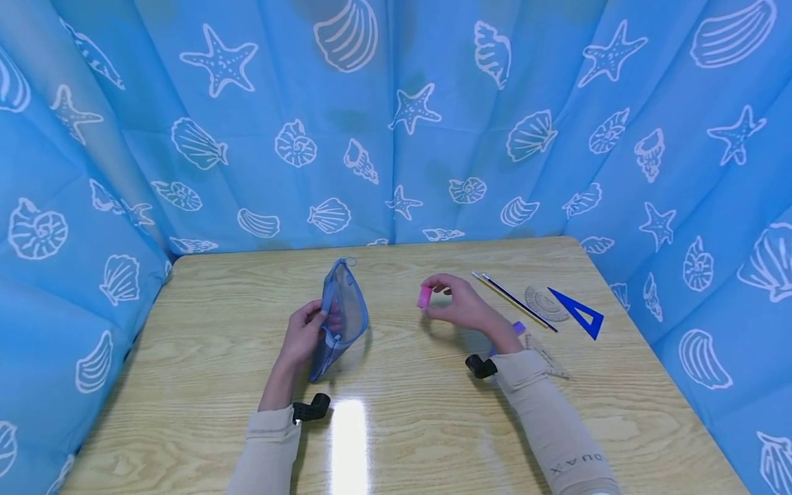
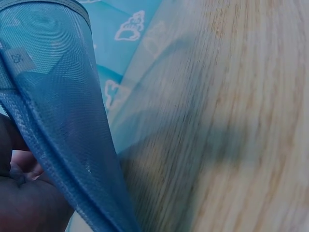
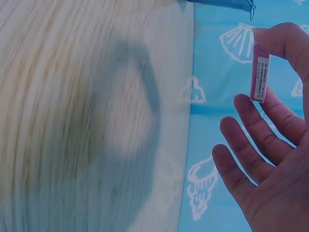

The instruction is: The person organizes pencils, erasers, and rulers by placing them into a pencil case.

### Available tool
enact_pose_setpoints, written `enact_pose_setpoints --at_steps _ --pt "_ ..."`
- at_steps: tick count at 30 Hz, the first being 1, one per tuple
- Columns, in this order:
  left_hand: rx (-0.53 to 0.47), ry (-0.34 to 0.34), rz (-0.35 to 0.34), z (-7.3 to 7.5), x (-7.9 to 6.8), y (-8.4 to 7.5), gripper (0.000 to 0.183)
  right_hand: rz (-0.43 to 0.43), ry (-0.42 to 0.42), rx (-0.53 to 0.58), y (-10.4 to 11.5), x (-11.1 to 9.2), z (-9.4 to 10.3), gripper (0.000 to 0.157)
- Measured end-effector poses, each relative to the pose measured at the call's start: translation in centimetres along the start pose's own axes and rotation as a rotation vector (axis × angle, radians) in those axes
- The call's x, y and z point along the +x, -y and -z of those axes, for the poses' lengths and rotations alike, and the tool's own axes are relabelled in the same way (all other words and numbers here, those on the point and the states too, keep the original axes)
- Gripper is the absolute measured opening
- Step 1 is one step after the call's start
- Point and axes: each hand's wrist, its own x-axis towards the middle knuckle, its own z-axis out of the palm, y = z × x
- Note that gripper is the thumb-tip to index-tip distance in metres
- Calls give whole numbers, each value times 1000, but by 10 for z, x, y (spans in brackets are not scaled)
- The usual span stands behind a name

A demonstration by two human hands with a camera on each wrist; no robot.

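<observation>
My left hand (image 1: pixel 302 337) grips the side of a blue mesh zip pencil pouch (image 1: pixel 354 309), which stands on edge above the table with its mouth parted. In the left wrist view the mesh pouch (image 2: pixel 67 111) fills the left side, fingers behind its zipped edge. My right hand (image 1: pixel 460 306) pinches a small pink eraser (image 1: pixel 424 297) between thumb and fingertips, over the table to the right of the pouch. The right wrist view shows a printed white label on the eraser (image 3: pixel 259 77); the other fingers of the right hand (image 3: pixel 275 159) are spread.
On the right of the wooden table (image 1: pixel 247 289) lie two pencils (image 1: pixel 516 301), a clear protractor (image 1: pixel 546 304), a blue set square (image 1: pixel 578 313) and a clear set square (image 1: pixel 544 354). A small purple item (image 1: pixel 518 328) is partly hidden by the right forearm. A blue shell-patterned curtain (image 1: pixel 396 172) surrounds the table.
</observation>
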Motion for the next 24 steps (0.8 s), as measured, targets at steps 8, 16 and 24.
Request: enact_pose_setpoints --at_steps 8,16,24 --pt "-65 11 7 0 3 5 31 1 23 32 7 5 -8 47" --pt "-77 10 21 -1 4 6 32 22 44 25 18 11 -13 46" --pt "-105 25 24 1 3 7 33 45 67 37 27 17 -23 44"
